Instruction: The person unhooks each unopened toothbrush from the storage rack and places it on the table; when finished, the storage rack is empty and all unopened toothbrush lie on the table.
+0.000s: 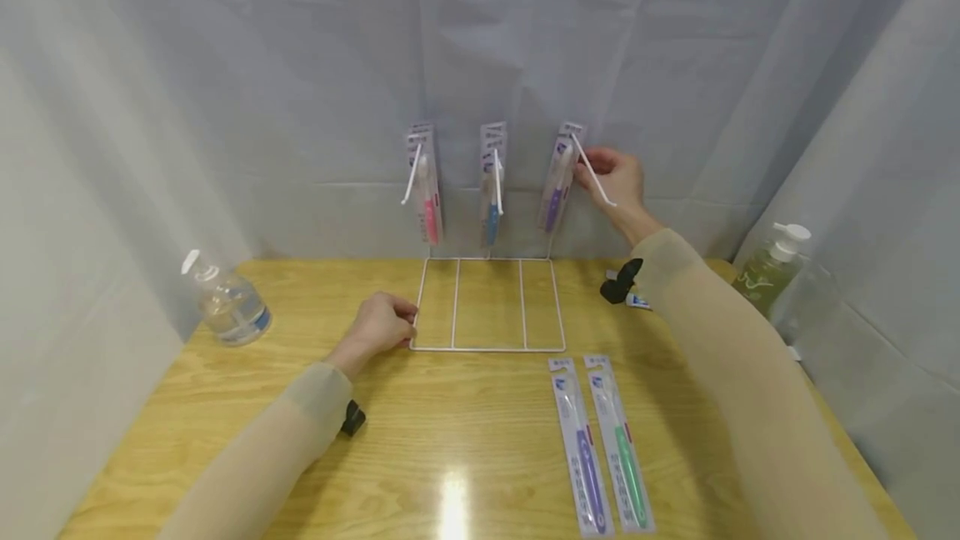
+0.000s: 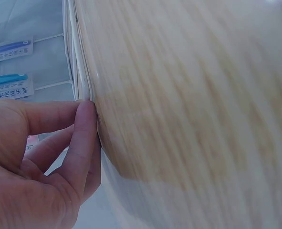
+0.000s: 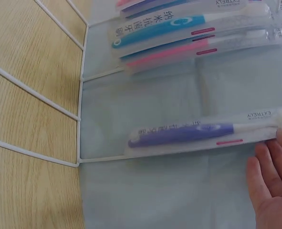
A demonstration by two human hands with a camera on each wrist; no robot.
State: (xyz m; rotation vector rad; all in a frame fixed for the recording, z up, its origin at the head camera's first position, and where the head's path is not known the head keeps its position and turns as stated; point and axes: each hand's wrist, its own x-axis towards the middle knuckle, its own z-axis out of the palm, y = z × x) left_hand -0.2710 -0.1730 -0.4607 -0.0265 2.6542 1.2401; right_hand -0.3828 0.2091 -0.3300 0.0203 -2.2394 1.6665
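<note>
My left hand (image 1: 377,324) pinches the rack's (image 1: 487,259) near-left corner, my right hand (image 1: 622,180) the hanging purple toothbrush (image 1: 555,202), which I'm probably seating before release.

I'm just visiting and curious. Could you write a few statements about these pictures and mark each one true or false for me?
1. The right hand holds the hanging purple toothbrush. True.
2. The left hand touches nothing. False: it pinches the base of the white rack.
3. A flat purple toothbrush and a green toothbrush lie in their packs on the table. True.
4. Both pump bottles stand left of the rack. False: the clear bottle does, but the green bottle stands to the right.
5. The front toothbrush hanging at the rack's left is green. False: it is a pink toothbrush.
</note>
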